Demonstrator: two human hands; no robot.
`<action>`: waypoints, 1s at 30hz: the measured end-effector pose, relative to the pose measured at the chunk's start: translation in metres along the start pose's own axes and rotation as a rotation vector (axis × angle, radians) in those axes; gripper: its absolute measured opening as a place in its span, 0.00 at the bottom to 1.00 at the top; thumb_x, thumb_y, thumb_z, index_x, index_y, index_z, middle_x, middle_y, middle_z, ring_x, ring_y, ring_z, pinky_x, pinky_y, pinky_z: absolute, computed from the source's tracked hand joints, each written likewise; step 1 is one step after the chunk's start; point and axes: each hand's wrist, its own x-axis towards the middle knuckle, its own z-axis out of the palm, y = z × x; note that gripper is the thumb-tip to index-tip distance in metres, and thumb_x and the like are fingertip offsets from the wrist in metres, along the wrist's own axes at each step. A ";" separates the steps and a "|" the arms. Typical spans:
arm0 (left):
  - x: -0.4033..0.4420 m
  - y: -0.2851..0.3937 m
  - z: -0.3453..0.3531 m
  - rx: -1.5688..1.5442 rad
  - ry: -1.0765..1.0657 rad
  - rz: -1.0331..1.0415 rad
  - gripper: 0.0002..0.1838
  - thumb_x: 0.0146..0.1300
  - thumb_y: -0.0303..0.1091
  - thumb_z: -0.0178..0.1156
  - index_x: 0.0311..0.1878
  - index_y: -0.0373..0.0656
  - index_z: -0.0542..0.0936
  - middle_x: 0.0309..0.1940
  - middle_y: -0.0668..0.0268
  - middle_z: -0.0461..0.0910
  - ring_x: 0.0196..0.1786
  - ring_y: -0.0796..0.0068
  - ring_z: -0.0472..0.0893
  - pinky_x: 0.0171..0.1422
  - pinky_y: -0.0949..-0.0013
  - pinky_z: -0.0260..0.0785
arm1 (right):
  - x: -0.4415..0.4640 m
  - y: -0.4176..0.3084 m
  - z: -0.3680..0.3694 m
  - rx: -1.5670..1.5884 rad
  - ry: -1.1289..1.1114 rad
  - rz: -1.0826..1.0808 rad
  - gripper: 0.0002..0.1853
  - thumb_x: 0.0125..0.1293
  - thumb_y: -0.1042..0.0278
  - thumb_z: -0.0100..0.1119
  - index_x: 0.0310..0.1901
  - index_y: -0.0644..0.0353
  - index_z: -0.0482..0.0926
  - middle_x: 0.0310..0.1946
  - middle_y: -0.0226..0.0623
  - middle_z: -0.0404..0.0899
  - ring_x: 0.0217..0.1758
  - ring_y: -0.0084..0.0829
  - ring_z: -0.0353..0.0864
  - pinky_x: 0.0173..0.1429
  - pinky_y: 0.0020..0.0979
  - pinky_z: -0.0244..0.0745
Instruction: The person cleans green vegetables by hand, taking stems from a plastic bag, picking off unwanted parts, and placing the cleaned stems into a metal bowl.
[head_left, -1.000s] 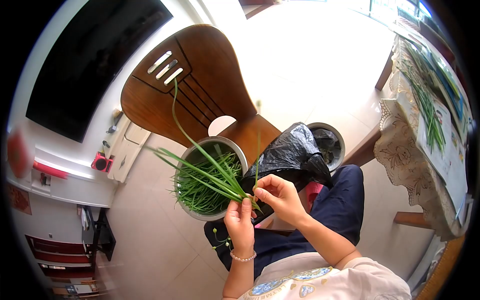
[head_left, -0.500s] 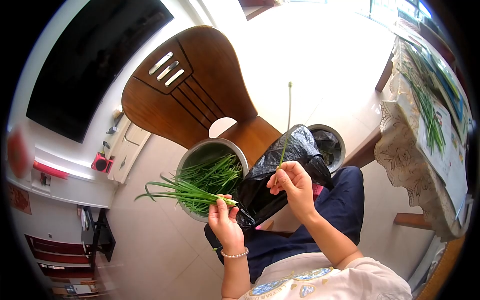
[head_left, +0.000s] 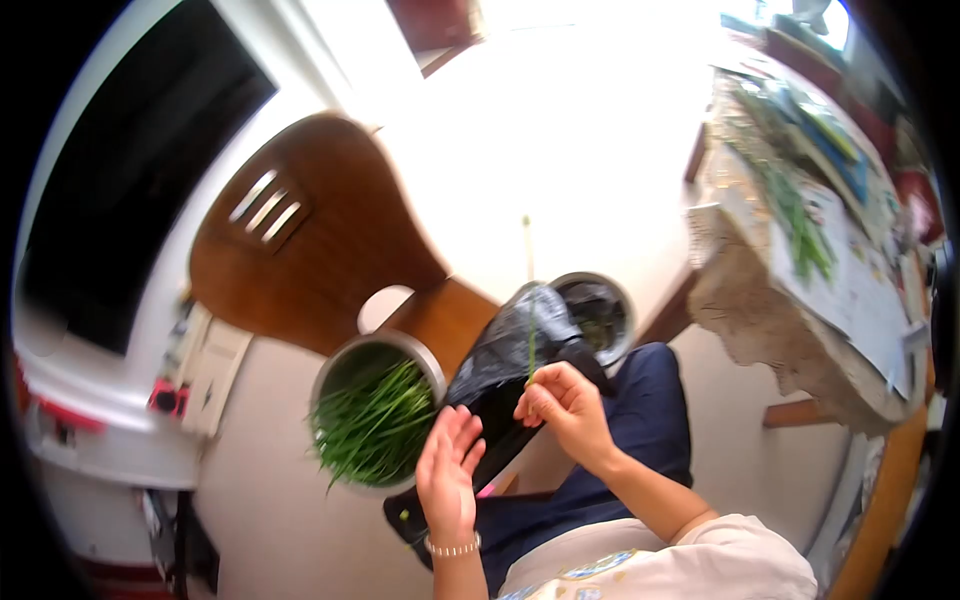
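Observation:
My left hand (head_left: 449, 475) is open beside the metal pot (head_left: 432, 370), palm showing and fingers stretched out, with nothing in it. The pot holds a heap of green chives (head_left: 375, 425), some hanging over its near rim. My right hand (head_left: 570, 410) is closed in a pinch on the lower end of one long, thin chive flower stalk (head_left: 532, 335), which stands upright with a pale bud at its tip. Beneath and beyond that hand lies a black plastic bag (head_left: 505, 345), over my lap and the chair's edge.
A wooden chair (head_left: 300, 220) stands in front, the pot at its seat. Beyond the bag is a round bin (head_left: 627, 320) with a dark liner. To the right, a cloth-covered table (head_left: 750, 300) bears more green stalks (head_left: 800, 230) on papers. A black screen (head_left: 130, 160) hangs at left.
My left hand has let go of its bunch of chives, which now lies in the pot, and its fingers have opened. My right hand still pinches the stalk. The whole view has shifted and blurred.

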 end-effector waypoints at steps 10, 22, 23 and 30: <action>-0.034 -0.075 0.021 0.532 -0.514 -0.328 0.10 0.65 0.33 0.50 0.44 0.40 0.78 0.25 0.71 0.76 0.25 0.86 0.69 0.28 0.83 0.57 | -0.027 -0.134 -0.132 -0.554 0.677 -0.505 0.03 0.60 0.75 0.54 0.36 0.63 0.73 0.25 0.28 0.75 0.26 0.15 0.71 0.30 0.18 0.67; -0.033 -0.082 0.010 0.516 -0.354 -0.259 0.10 0.65 0.32 0.51 0.44 0.37 0.77 0.20 0.75 0.70 0.22 0.89 0.63 0.25 0.84 0.54 | -0.017 -0.200 -0.186 -1.365 1.113 -0.629 0.16 0.58 0.65 0.58 0.48 0.58 0.71 0.23 0.34 0.71 0.24 0.28 0.73 0.29 0.30 0.69; -0.032 -0.081 0.008 0.546 -0.304 -0.192 0.10 0.65 0.31 0.51 0.43 0.37 0.77 0.20 0.76 0.70 0.22 0.89 0.63 0.24 0.84 0.54 | -0.015 -0.180 -0.168 -1.285 1.012 -0.670 0.11 0.58 0.67 0.56 0.43 0.58 0.73 0.22 0.34 0.71 0.22 0.27 0.72 0.27 0.29 0.69; -0.016 -0.045 0.018 0.948 -0.079 0.201 0.10 0.63 0.31 0.51 0.42 0.36 0.77 0.30 0.62 0.78 0.33 0.72 0.76 0.41 0.70 0.68 | -0.007 -0.006 -0.055 -1.034 -0.199 -0.417 0.06 0.52 0.72 0.57 0.33 0.58 0.77 0.31 0.37 0.76 0.38 0.38 0.76 0.42 0.33 0.72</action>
